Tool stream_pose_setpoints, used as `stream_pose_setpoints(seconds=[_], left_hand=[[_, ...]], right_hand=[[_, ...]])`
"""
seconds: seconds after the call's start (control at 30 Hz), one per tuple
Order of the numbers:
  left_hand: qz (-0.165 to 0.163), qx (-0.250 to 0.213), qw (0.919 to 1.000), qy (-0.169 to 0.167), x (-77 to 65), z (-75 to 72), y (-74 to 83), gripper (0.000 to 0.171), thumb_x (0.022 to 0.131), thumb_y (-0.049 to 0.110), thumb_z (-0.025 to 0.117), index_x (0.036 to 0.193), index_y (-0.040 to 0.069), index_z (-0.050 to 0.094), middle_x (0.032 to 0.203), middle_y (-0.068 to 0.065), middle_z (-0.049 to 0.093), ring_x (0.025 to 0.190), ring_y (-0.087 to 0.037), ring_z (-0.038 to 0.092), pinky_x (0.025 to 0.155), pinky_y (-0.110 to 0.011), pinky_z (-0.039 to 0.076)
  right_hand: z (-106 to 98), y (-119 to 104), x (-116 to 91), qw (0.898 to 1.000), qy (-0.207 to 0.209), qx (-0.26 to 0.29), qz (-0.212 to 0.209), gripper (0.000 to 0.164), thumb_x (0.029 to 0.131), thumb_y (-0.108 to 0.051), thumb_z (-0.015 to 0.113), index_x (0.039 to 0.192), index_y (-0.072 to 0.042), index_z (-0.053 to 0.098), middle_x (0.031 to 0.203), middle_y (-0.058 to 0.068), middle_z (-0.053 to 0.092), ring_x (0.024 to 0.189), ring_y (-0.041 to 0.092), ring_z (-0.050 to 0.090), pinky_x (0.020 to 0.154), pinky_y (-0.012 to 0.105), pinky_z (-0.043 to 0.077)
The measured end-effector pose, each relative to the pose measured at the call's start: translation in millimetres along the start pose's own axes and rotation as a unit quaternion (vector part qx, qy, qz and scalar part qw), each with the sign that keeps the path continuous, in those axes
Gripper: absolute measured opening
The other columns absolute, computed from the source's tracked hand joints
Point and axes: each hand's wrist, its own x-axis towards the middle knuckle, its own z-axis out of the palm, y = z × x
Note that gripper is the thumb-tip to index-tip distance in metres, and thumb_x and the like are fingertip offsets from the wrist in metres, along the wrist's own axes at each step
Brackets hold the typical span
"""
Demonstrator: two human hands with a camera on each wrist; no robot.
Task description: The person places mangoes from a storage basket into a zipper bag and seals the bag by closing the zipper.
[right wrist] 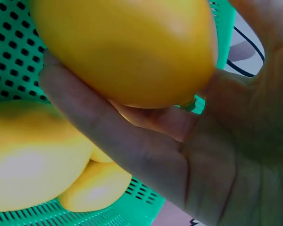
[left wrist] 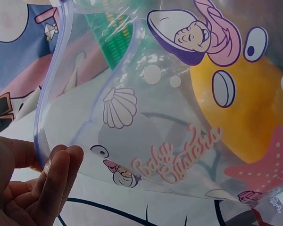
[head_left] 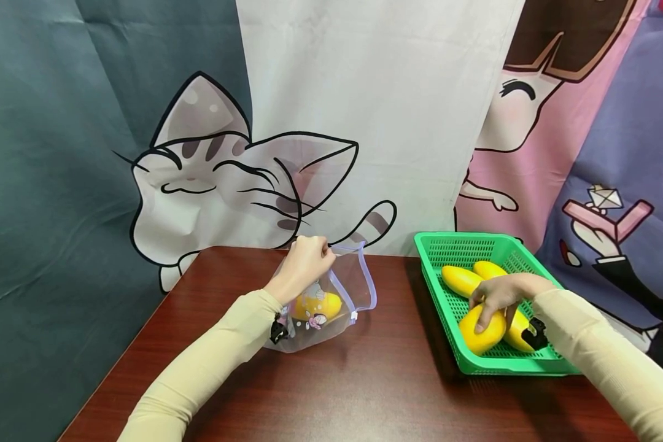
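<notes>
My left hand [head_left: 305,261] pinches the upper edge of a clear zip bag [left wrist: 118,101] printed with shells and a pink starfish. Inside the bag lies one yellow mango [head_left: 323,305], seen through the plastic. The bag's purple-edged mouth [head_left: 373,288] gapes to the right, its white slider at the lower corner. My right hand [head_left: 500,294] reaches into a green basket [head_left: 447,344], fingers and thumb curled round a mango [right wrist: 127,52] with a small green stem. Several more mangoes [head_left: 460,280] lie in the basket around that hand.
The brown table [head_left: 387,387] carries the bag left of centre and the basket at the right. Behind the table hangs a curtain [head_left: 331,67] printed with a cartoon cat and figures. A small black wrist camera [head_left: 279,331] sits at the left wrist.
</notes>
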Motion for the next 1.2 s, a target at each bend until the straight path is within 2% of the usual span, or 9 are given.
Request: stream_pose_setpoints(seconds=[0.3,0.5,0.73,1.07,1.2], left_hand=[[0.001,0.002,1.0000,0.005,-0.5,-1.1,-0.3,0.028,0.085,0.012,0.054,0.058,0.012,0.045,0.052,0.004,0.032,0.045,-0.008,0.035,0.043,-0.020,0.029],[0.000,0.004,1.0000,0.005,-1.1,-1.8,-0.2,0.027,0.084,0.012,0.054,0.058,0.013,0.045,0.052,0.004,0.032,0.046,-0.009,0.036,0.044,-0.020,0.031],[0.002,0.000,1.0000,0.009,-1.6,-2.8,-0.7,0.027,0.084,0.011,0.053,0.058,0.012,0.045,0.053,0.003,0.032,0.047,-0.009,0.036,0.045,-0.021,0.032],[0.008,-0.003,0.9999,0.010,-2.3,-3.3,-0.9,0.027,0.083,0.011,0.053,0.058,0.013,0.044,0.053,0.004,0.032,0.047,-0.009,0.035,0.044,-0.020,0.031],[0.009,0.002,0.9999,0.011,-2.1,-2.7,-1.4,0.027,0.083,0.011,0.053,0.058,0.013,0.043,0.053,0.004,0.031,0.048,-0.008,0.035,0.045,-0.020,0.031]], right_hand=[[-12.6,-7.1,-8.5,1.000,0.009,0.012,-0.009,0.048,0.075,-0.023,0.079,0.113,-0.006,0.056,0.105,0.012,0.052,0.075,0.016,0.060,0.068,0.035,0.057],[-23.7,-10.2,-15.1,1.000,0.023,0.004,-0.019,0.051,0.075,-0.025,0.079,0.115,-0.007,0.055,0.107,0.011,0.049,0.074,0.015,0.059,0.067,0.035,0.057],[-39.2,-15.5,-22.5,0.999,0.020,0.013,-0.040,0.047,0.077,-0.024,0.077,0.114,-0.005,0.054,0.094,0.009,0.058,0.073,0.015,0.058,0.066,0.034,0.055],[-50.0,-29.4,-26.8,0.998,0.039,0.012,-0.054,0.055,0.078,-0.025,0.076,0.121,-0.004,0.049,0.104,0.015,0.048,0.079,0.017,0.059,0.072,0.034,0.055],[-53.5,-35.8,-27.9,0.997,0.036,0.020,-0.060,0.054,0.079,-0.024,0.076,0.121,-0.003,0.049,0.103,0.015,0.052,0.080,0.018,0.061,0.074,0.036,0.055]])
